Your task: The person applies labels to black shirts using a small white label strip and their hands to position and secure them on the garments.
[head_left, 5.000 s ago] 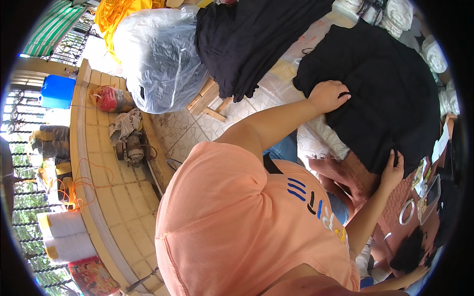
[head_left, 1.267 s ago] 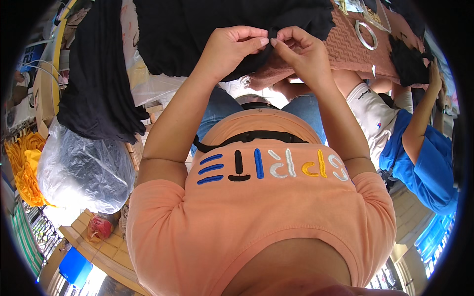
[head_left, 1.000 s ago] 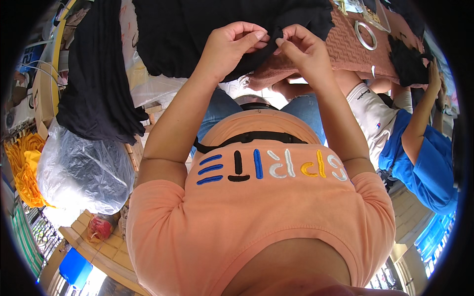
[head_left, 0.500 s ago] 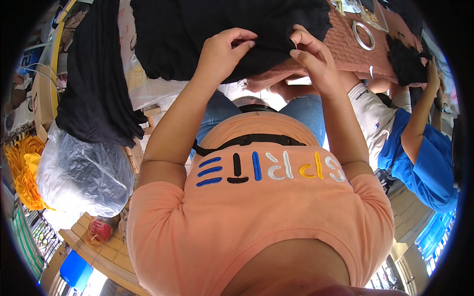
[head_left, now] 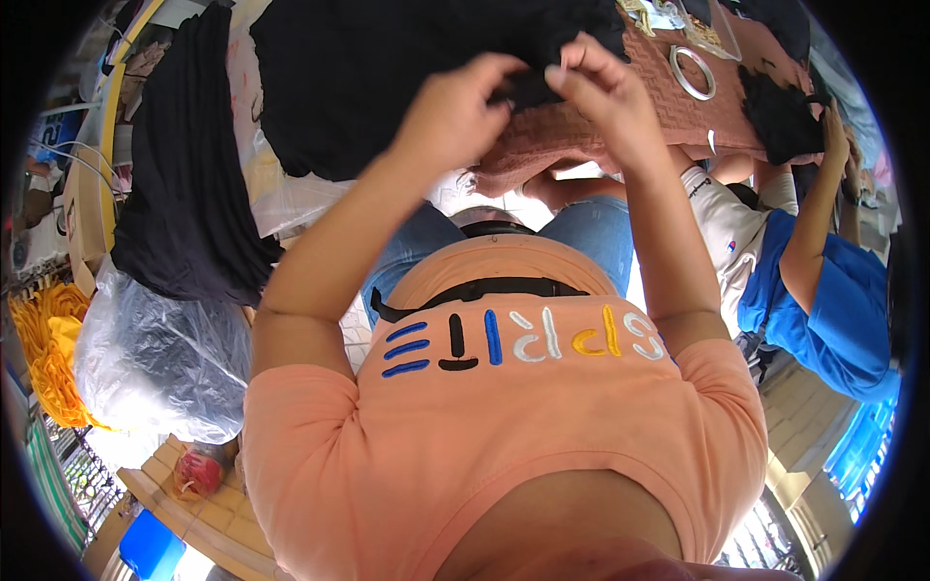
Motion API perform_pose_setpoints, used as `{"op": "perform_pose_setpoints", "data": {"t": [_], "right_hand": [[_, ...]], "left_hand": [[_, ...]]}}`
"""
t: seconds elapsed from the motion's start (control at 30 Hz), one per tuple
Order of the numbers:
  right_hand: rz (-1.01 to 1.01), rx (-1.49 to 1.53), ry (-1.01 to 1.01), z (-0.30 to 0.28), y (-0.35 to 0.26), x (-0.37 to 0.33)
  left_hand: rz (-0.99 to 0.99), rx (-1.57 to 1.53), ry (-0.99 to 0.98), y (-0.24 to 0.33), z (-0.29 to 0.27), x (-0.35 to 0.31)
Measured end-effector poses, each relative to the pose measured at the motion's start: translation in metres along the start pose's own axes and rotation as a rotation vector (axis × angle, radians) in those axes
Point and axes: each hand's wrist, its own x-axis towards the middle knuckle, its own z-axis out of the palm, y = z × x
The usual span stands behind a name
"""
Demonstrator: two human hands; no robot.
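A large black cloth (head_left: 358, 87) lies spread on the table in front of me. At its near edge my left hand (head_left: 465, 107), smeared by motion, is curled with the cloth between thumb and fingers. My right hand (head_left: 608, 92) is to its right, thumb and forefinger pinched close together just above the cloth. What that pinch holds is too small to make out. Beneath the black cloth, a pinkish-brown textured cloth (head_left: 552, 136) covers the table and hangs over its near edge.
A white ring-shaped roll (head_left: 692, 73) lies to the right. Beyond it a co-worker in blue (head_left: 823, 300) has a hand by a smaller black cloth (head_left: 780, 116). At left hang more black fabric (head_left: 184, 174), a clear plastic bag (head_left: 160, 353) and yellow cloth (head_left: 53, 353).
My left hand has moved right and slightly down, nearer my right hand. My right hand has risen slightly to the left. The black cloth's near edge has shifted between my hands.
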Motion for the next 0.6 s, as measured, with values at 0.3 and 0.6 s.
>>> {"op": "perform_pose_setpoints", "data": {"t": [0.3,0.6], "right_hand": [[-0.189,0.016,0.037,0.008,-0.026,0.017],[-0.148,-0.204,-0.202,0.003,-0.067,0.03]], "left_hand": [[-0.273,-0.583,-0.002,0.02,-0.09,0.071],[0.461,-0.616,-0.383,0.205,-0.003,0.022]]}}
